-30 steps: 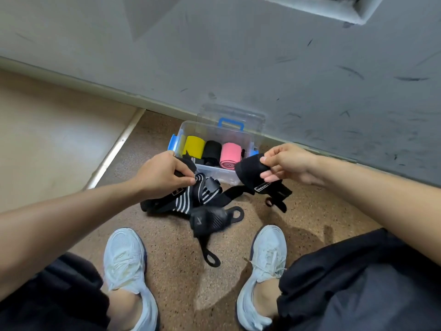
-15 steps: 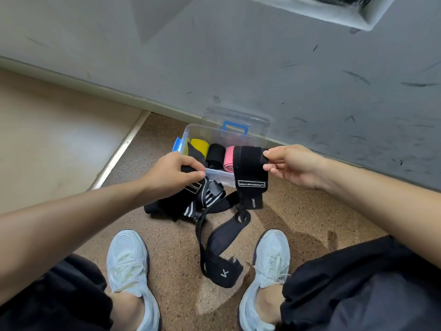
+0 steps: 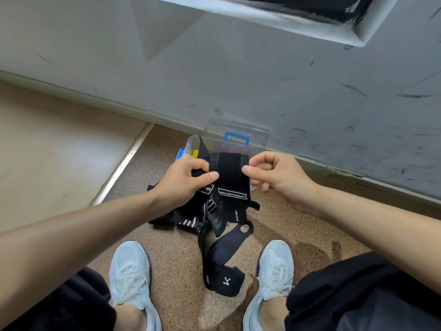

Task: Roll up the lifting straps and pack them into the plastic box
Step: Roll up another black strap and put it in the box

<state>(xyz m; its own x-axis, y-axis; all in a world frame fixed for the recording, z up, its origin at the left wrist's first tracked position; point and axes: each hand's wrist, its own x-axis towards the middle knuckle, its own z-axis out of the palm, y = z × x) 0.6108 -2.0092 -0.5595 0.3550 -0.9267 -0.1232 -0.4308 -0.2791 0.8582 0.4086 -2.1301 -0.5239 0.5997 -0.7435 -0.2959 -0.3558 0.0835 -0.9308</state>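
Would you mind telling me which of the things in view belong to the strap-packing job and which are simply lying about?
Part of the job:
black strap, pinched by the left hand and right hand; strap pile underneath; plastic box; its lid behind.

Just there:
white shoes; black shorts; grey wall.

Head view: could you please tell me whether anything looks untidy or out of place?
Nothing looks damaged. In front of the plastic box, a tangled heap of straps lies unrolled on the floor, one tail trailing between the shoes.
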